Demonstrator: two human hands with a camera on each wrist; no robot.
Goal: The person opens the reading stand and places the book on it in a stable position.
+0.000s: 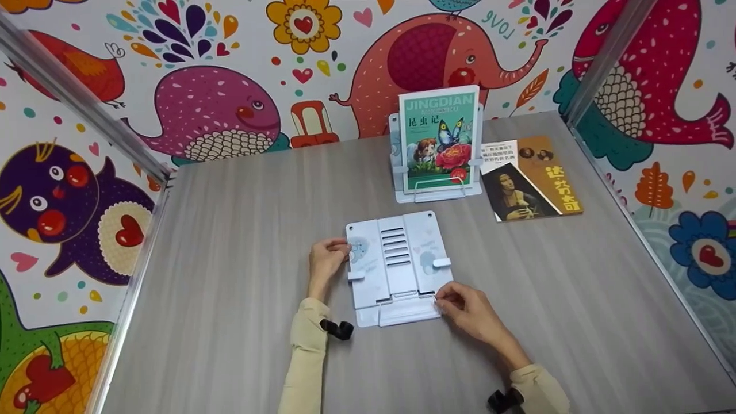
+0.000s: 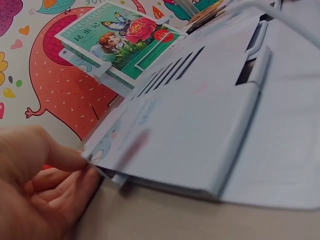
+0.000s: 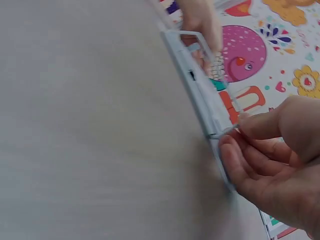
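A white book stand (image 1: 397,282) lies low on the table, slotted down its middle, with a small clip (image 1: 441,263) on its right side and another clip (image 1: 356,275) on its left. My left hand (image 1: 326,261) pinches its left edge between thumb and fingers; the left wrist view shows the panel's corner there (image 2: 97,155). At the lower right corner, my right hand (image 1: 468,310) pinches the stand's wire page holder (image 3: 231,95) between thumb and fingers. In the right wrist view that wire rises off the stand's front ledge. No book lies on this stand.
Behind, a second stand (image 1: 437,195) holds a green book (image 1: 422,149) upright. To its right a brown and white book (image 1: 532,178) lies flat on the grey table (image 1: 247,259). Printed walls (image 1: 322,75) close in the back and sides.
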